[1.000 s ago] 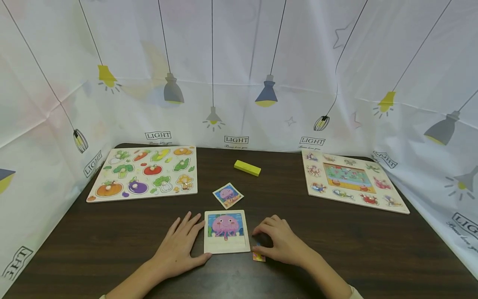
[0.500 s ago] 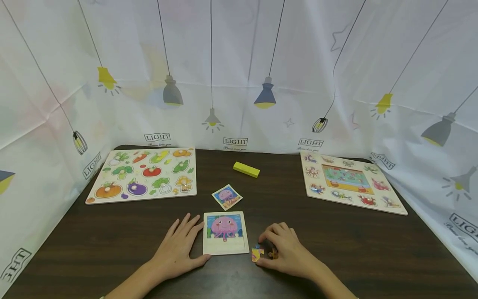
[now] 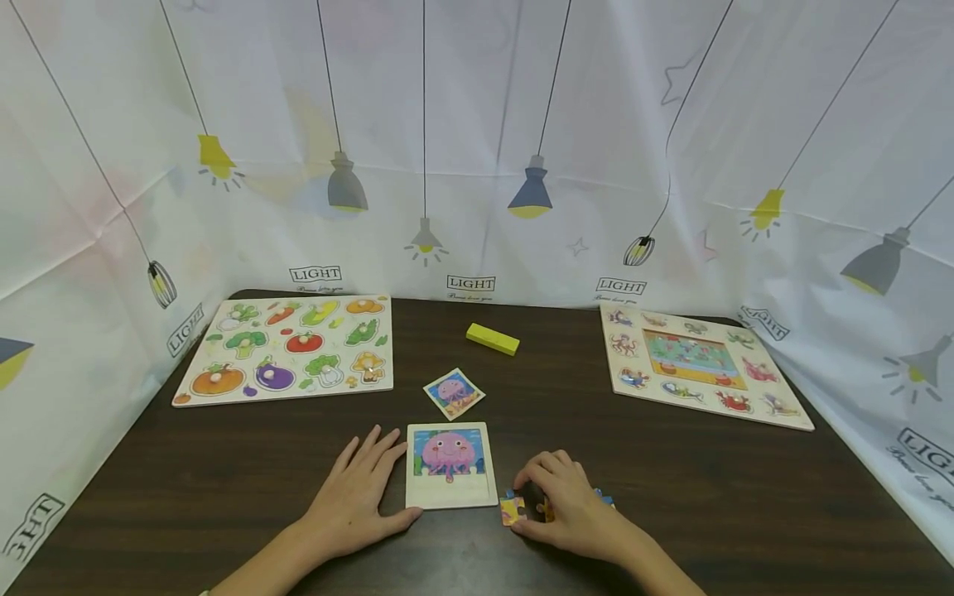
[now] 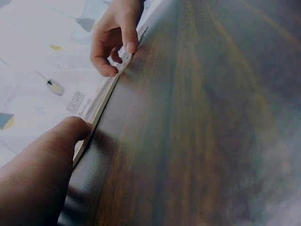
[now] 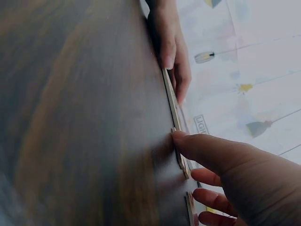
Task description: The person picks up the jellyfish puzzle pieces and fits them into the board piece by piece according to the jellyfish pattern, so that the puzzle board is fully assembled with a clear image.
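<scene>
A small square puzzle board [image 3: 450,497] lies flat on the table, its upper part filled with a pink jellyfish picture and its lower strip bare wood. My left hand [image 3: 356,501] is spread on the table at its left, with fingertips and thumb touching the board's edge. Right of the board, my right hand [image 3: 561,505] pinches a small yellow jigsaw piece [image 3: 512,511] by its edges between thumb and curled index finger; the piece rests on the table. More jigsaw pieces [image 3: 606,499] lie partly hidden under and behind that hand. In the right wrist view, the thumb [image 5: 181,137] meets a thin piece's edge.
A jellyfish picture card [image 3: 454,393] lies just beyond the board, and a yellow block [image 3: 493,339] farther back. A vegetable peg board [image 3: 291,352] is at the back left; a sea-animal board [image 3: 701,364] is at the back right. A printed curtain [image 3: 477,124] surrounds the table.
My right hand has shifted slightly right and down, uncovering more of the yellow jigsaw piece and other pieces beneath and behind it. My left hand and the board stay put.
</scene>
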The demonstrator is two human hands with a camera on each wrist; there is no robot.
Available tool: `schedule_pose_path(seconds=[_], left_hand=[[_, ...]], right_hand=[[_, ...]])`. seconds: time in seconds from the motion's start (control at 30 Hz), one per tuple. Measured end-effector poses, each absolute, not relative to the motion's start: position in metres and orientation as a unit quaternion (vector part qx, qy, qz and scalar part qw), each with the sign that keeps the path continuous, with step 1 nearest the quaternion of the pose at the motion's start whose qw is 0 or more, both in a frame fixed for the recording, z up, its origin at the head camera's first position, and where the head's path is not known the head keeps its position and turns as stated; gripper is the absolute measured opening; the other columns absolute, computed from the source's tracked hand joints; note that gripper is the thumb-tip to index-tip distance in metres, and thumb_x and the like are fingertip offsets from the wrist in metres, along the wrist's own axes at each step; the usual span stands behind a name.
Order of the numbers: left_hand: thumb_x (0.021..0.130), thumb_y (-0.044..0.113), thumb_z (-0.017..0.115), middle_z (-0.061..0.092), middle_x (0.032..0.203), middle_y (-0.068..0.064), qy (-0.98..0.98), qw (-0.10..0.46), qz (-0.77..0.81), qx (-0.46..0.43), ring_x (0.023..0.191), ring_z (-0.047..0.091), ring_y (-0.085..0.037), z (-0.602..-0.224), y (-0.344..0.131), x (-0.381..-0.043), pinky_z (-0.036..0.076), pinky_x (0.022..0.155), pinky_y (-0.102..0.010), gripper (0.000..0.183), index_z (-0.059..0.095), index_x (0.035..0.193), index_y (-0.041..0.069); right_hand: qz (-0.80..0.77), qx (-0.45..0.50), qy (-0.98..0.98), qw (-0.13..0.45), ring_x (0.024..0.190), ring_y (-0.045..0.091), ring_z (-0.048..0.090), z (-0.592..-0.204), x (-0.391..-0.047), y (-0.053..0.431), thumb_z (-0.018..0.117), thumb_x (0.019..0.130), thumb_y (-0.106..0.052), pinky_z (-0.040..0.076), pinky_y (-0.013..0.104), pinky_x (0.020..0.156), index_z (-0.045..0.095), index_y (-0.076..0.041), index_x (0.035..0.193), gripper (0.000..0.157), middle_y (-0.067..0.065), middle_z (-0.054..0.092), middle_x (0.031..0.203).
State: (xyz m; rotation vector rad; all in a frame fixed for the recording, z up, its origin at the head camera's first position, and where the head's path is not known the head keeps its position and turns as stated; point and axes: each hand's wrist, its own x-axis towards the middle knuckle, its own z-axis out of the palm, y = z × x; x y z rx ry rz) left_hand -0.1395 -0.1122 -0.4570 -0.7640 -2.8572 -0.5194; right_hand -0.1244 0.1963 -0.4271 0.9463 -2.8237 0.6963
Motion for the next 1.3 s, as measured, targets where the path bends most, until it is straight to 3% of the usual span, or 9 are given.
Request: schedule_pose_path(seconds=[0.13, 0.23, 0.53, 0.93, 1.1, 1.2, 1.3], left_hand=[[0.08, 0.067, 0.047, 0.034, 0.144, -0.007, -0.949, 0.064, -0.183, -0.248, 0.136, 0.02, -0.028, -0.456, -0.112, -0.1393, 0.013, 0.107, -0.051, 0.079, 0.042, 0.137, 0.013], [0.084, 0.065, 0.045, 0.034, 0.144, -0.007, -0.948, 0.063, -0.188, -0.248, 0.136, 0.02, -0.028, -0.4555, -0.1123, -0.139, 0.012, 0.107, -0.051, 0.075, 0.042, 0.137, 0.013], [0.094, 0.043, 0.043, 0.033, 0.144, -0.009, -0.943, 0.068, -0.188, -0.267, 0.136, 0.02, -0.03, -0.4565, -0.115, -0.1386, 0.013, 0.107, -0.051, 0.055, 0.039, 0.138, 0.011], [0.094, 0.032, 0.046, 0.034, 0.144, -0.009, -0.94, 0.093, -0.179, -0.276, 0.135, 0.022, -0.03, -0.4588, -0.1158, -0.1392, 0.016, 0.106, -0.052, 0.047, 0.042, 0.136, 0.01], [0.093, 0.028, 0.047, 0.033, 0.144, -0.009, -0.939, 0.094, -0.181, -0.278, 0.135, 0.022, -0.03, -0.4585, -0.1157, -0.1393, 0.016, 0.106, -0.052, 0.047, 0.042, 0.136, 0.009], [0.093, 0.027, 0.047, 0.033, 0.144, -0.009, -0.939, 0.092, -0.182, -0.277, 0.135, 0.022, -0.03, -0.4579, -0.1156, -0.1391, 0.016, 0.106, -0.052, 0.047, 0.043, 0.136, 0.009], [0.093, 0.028, 0.048, 0.033, 0.144, -0.01, -0.939, 0.091, -0.182, -0.276, 0.135, 0.022, -0.03, -0.4572, -0.1156, -0.1387, 0.016, 0.106, -0.052, 0.047, 0.043, 0.135, 0.009]], right_hand=[[0.223, 0.307, -0.924, 0.039, 0.094, 0.009, 0.039, -0.4292, -0.1252, 0.1949, 0.066, 0.078, -0.051, 0.033, 0.039, 0.077, 0.061, -0.023, 0.103, 0.038, -0.013, 0.049, 0.102], [0.224, 0.306, -0.925, 0.035, 0.093, 0.009, 0.038, -0.43, -0.1253, 0.1943, 0.064, 0.079, -0.051, 0.033, 0.04, 0.077, 0.061, -0.025, 0.102, 0.035, -0.013, 0.048, 0.101], [0.255, 0.297, -0.92, 0.015, 0.092, 0.009, 0.038, -0.4286, -0.1249, 0.1942, 0.064, 0.079, -0.051, 0.033, 0.039, 0.076, 0.059, -0.024, 0.097, 0.033, -0.014, 0.048, 0.099], [0.289, 0.312, -0.905, 0.022, 0.08, 0.003, 0.046, -0.428, -0.1268, 0.1948, 0.073, 0.078, -0.026, 0.037, 0.032, 0.074, 0.053, -0.019, 0.1, 0.031, -0.016, 0.05, 0.087], [0.326, 0.336, -0.883, 0.042, 0.07, 0.003, 0.049, -0.4274, -0.1285, 0.1944, 0.068, 0.083, -0.013, 0.042, 0.021, 0.06, 0.054, -0.015, 0.098, 0.021, -0.013, 0.055, 0.083], [0.351, 0.341, -0.872, 0.03, 0.065, 0.002, 0.049, -0.4272, -0.1291, 0.1944, 0.063, 0.087, -0.011, 0.042, 0.017, 0.05, 0.055, -0.012, 0.1, 0.016, -0.011, 0.058, 0.082], [0.361, 0.333, -0.871, 0.01, 0.064, 0.001, 0.048, -0.4269, -0.1294, 0.1946, 0.06, 0.089, -0.014, 0.042, 0.017, 0.051, 0.055, -0.012, 0.104, 0.015, -0.011, 0.06, 0.083]])
